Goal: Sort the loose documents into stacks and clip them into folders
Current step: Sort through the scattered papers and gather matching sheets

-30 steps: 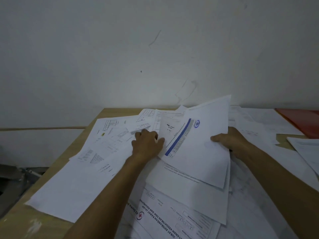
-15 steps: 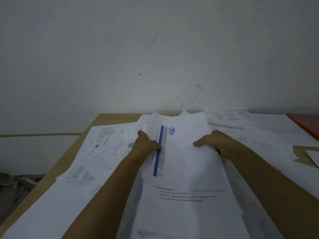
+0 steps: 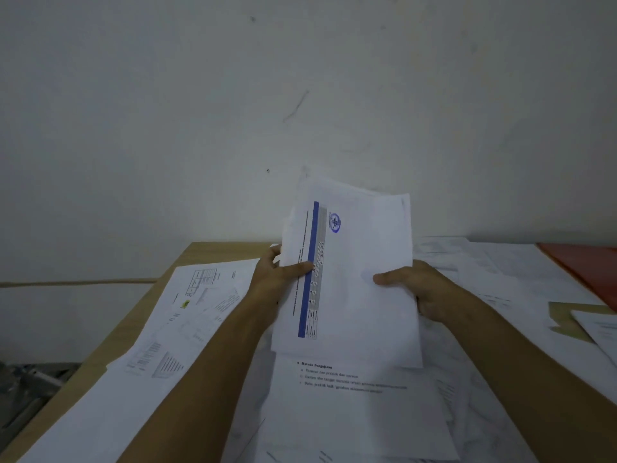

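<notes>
Lifted since the earlier frame, the sheaf of papers [image 3: 354, 279] is now standing tilted at frame centre above loose sheets [image 3: 350, 406] at the bottom. Left hand [image 3: 277, 279] is pinching its left edge; right hand [image 3: 420, 289] is gripping its right edge. Farther right, a red folder [image 3: 587, 262] is lying on the table [image 3: 213, 252].

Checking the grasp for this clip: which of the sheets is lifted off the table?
The blue-striped sheet, raised upright between the left hand and right hand; the others lie flat on the table.
</notes>
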